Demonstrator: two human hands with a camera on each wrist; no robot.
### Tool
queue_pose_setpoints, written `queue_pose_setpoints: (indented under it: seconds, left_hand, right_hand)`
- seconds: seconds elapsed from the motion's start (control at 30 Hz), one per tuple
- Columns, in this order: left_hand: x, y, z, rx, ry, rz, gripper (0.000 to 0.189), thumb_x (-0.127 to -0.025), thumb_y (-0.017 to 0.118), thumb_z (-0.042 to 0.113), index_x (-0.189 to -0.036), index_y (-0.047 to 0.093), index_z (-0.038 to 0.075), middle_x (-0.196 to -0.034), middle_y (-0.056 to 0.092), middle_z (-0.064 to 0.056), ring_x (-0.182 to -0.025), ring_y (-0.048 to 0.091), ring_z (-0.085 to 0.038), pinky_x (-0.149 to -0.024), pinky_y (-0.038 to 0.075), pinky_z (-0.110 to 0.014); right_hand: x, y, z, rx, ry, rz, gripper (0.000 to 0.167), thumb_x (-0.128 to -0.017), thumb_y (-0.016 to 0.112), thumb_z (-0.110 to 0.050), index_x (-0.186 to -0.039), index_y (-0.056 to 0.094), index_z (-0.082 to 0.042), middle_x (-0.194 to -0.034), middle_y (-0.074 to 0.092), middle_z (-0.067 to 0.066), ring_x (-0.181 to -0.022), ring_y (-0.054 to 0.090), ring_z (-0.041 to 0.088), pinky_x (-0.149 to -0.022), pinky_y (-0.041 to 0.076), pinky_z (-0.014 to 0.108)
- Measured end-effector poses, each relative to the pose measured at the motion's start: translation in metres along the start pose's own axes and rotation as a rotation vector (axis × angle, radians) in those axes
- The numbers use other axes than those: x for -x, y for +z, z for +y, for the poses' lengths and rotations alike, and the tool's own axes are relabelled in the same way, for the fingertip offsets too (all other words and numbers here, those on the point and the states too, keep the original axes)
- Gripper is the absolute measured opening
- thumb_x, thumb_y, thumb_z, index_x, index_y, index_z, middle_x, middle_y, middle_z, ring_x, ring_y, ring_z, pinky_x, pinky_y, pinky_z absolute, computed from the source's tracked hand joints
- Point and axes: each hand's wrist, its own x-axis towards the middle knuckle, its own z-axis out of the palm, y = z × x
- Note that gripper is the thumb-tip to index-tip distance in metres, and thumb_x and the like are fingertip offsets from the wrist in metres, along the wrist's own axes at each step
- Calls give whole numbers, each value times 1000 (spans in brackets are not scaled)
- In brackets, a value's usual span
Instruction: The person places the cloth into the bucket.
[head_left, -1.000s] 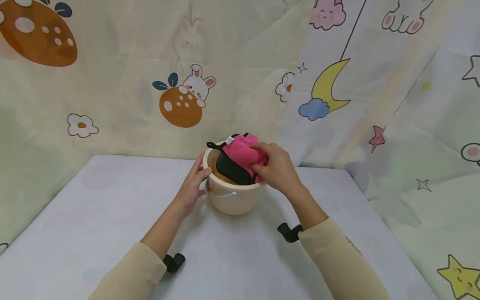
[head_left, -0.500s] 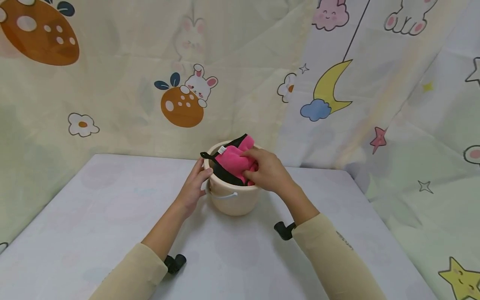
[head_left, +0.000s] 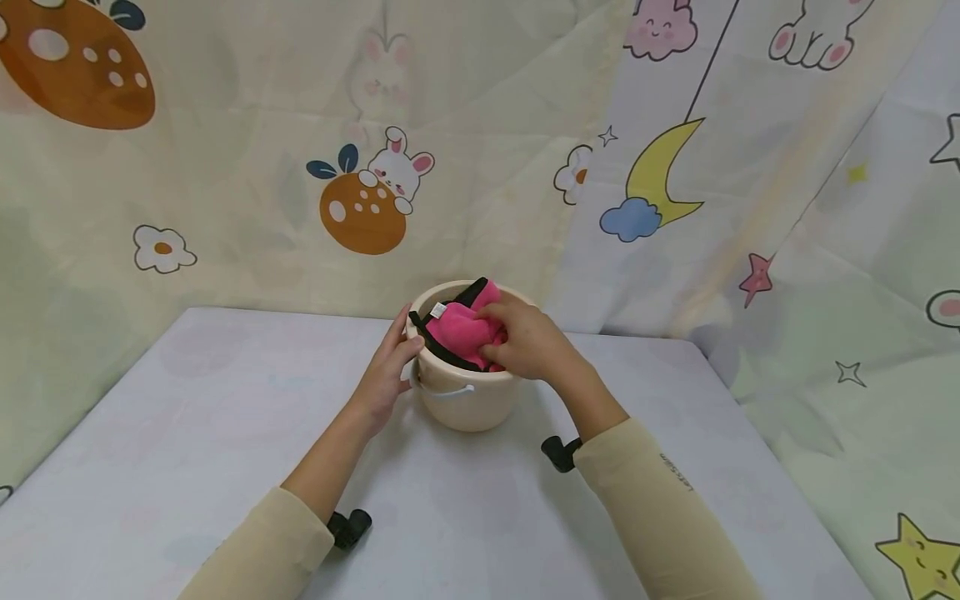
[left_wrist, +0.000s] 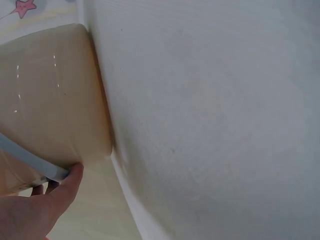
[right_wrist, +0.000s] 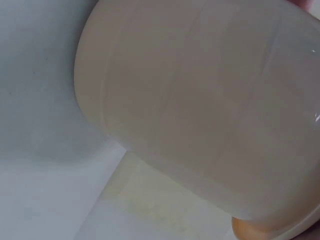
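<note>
While the left hand (head_left: 384, 375) steadies the cream plastic bucket (head_left: 472, 408) by its left side, thumb over the near part of the rim and fingers around the outside, the right hand (head_left: 528, 340) pinches a pink-and-black cloth item (head_left: 457, 333) between thumb and fingers at the bucket's mouth. That item sits mostly down inside the bucket, its black-edged top showing above the far part of the rim and a small white tag (head_left: 438, 310) facing up (any print on it is too small to read). A pale grey handle (head_left: 453, 391) lies against the bucket's near side; in the left wrist view, a fingertip of the left hand touches it near one end. The bucket stands upright on a white worktop (head_left: 187, 433), close to the far edge.

Both forearms come in from the near side in beige sleeves (head_left: 258, 542), the right one bearing dark lettering, and a small black device (head_left: 349, 528) juts from each wrist. Behind the worktop hangs a patterned fabric backdrop (head_left: 480, 192), printed with a yellow moon (head_left: 663, 171), flowers, stars and a rabbit on an orange fruit (head_left: 363, 215).
</note>
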Motion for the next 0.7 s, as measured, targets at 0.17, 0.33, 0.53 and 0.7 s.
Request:
queue_pose_setpoints:
  seconds: [0.17, 0.33, 0.53, 0.7]
  left_hand:
    - [0, 0, 0, -6, -9, 8, 65, -103, 43, 40, -163, 18, 43, -167, 24, -6, -154, 21, -32, -113, 29, -72]
    - [-1, 0, 0, -15, -16, 9, 65, -103, 43, 41, -163, 18, 44, -168, 23, -4, -155, 20, -32, -113, 30, -71]
    - [-1, 0, 1, -18, -19, -2, 65, -103, 42, 42, -163, 17, 45, -169, 20, -3, -155, 18, -32, -113, 29, -72]
    - [0, 2, 2, -18, -18, -2, 65, -103, 42, 41, -163, 17, 44, -168, 22, -5, -155, 19, -33, -113, 30, -72]
  right_hand:
    - [-2, 1, -2, 30, 18, -36, 45, -89, 74, -21, -132, 66, -12, -121, 61, 8, -106, 58, 22, -89, 52, 39]
    - [-4, 0, -3, 56, 27, -64, 46, -88, 75, -26, -132, 67, -15, -118, 62, 6, -103, 57, 22, -87, 51, 39]
    - [-7, 0, -4, 86, 79, -105, 48, -89, 75, -31, -135, 66, -21, -114, 65, 2, -105, 58, 20, -88, 52, 42]
    - [-9, 0, -4, 90, 97, -131, 46, -88, 76, -32, -132, 67, -22, -110, 65, 1, -105, 58, 20, -84, 52, 42]
